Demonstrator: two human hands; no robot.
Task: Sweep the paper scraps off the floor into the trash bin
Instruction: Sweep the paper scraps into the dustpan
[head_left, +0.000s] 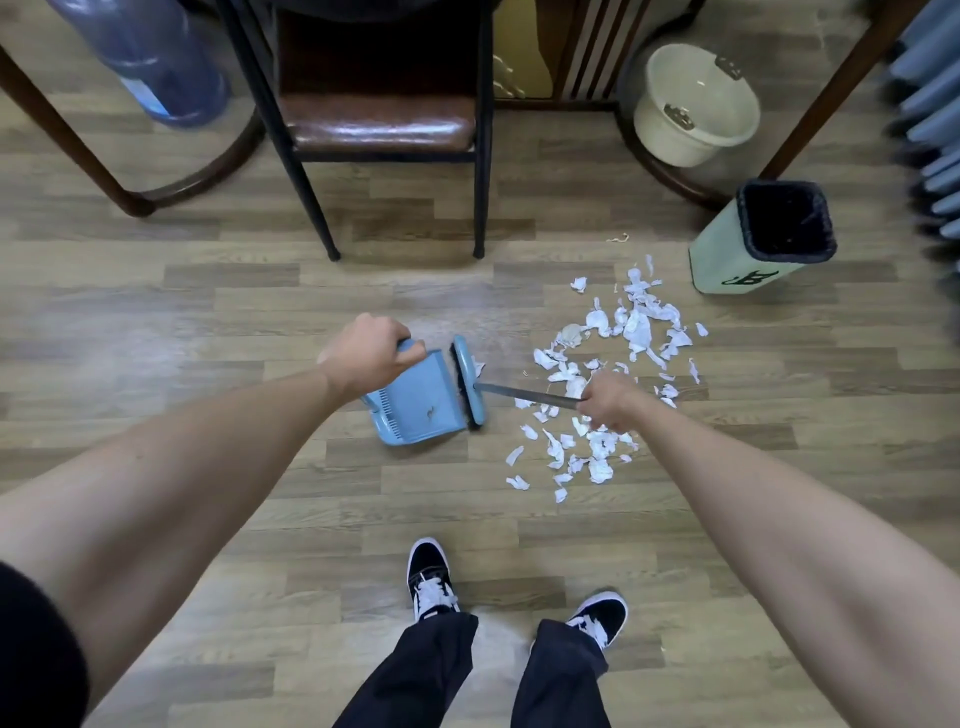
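White paper scraps (608, 384) lie scattered over the wooden floor, right of centre. My left hand (366, 356) grips the handle of a blue dustpan (415, 400) that rests on the floor. My right hand (608, 400) is closed on the dark handle of a blue broom (467, 382), whose head stands at the dustpan's open right edge, left of the scraps. One scrap touches the broom head. A pale green trash bin (727, 260) with a black liner stands at the right, just beyond the scraps.
A chair (379, 124) with dark metal legs stands straight ahead. A blue water jug (150, 62) sits at the back left, a cream bucket (691, 104) at the back right. Curved wooden table bases flank both sides. My shoes (431, 577) are below the dustpan.
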